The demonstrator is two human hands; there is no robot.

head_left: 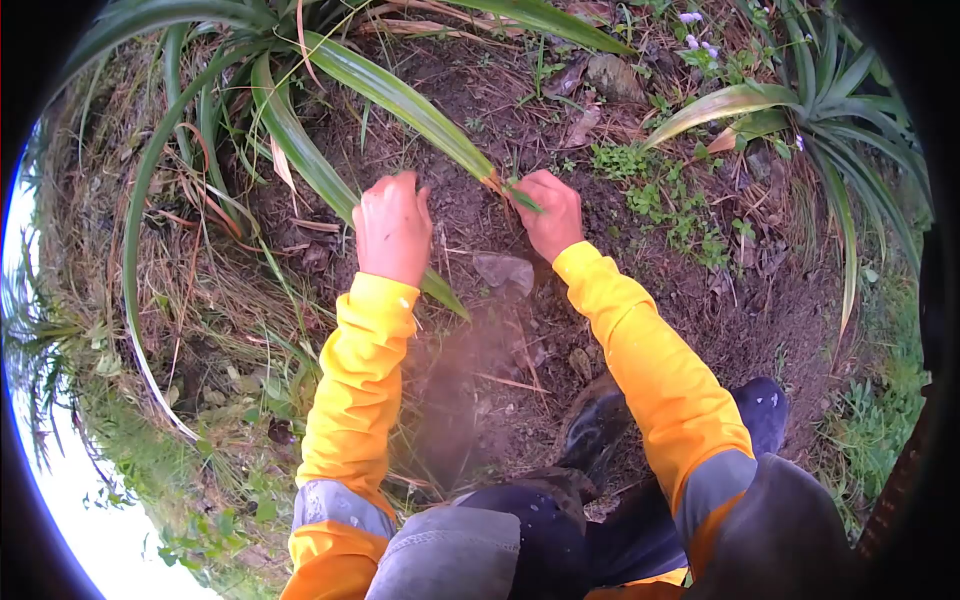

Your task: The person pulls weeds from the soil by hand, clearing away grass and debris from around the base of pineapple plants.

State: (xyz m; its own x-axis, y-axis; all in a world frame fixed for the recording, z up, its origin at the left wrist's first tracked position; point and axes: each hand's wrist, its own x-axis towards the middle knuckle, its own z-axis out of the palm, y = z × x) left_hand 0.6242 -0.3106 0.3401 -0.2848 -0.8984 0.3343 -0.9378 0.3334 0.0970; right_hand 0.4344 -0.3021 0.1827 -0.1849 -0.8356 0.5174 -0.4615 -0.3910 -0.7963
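My left hand (393,230) is closed, its fingers curled down and mostly hidden beneath the back of the hand. It lies over a long green leaf (305,160), which passes behind it and comes out at the wrist. Whether the fingers grip that leaf or something smaller does not show. My right hand (552,215) pinches a small tuft of green grass (524,197) between thumb and fingers. Just beside that tuft is the brown tip of another long leaf (410,112). Both leaves grow from a large spiky plant (265,35) at the upper left.
A flat stone (503,272) lies on the bare soil between my wrists. Another spiky plant (820,105) stands at the upper right, with low weeds (675,205) before it. Dry grass (215,290) covers the left side. My dark boots (597,425) are below.
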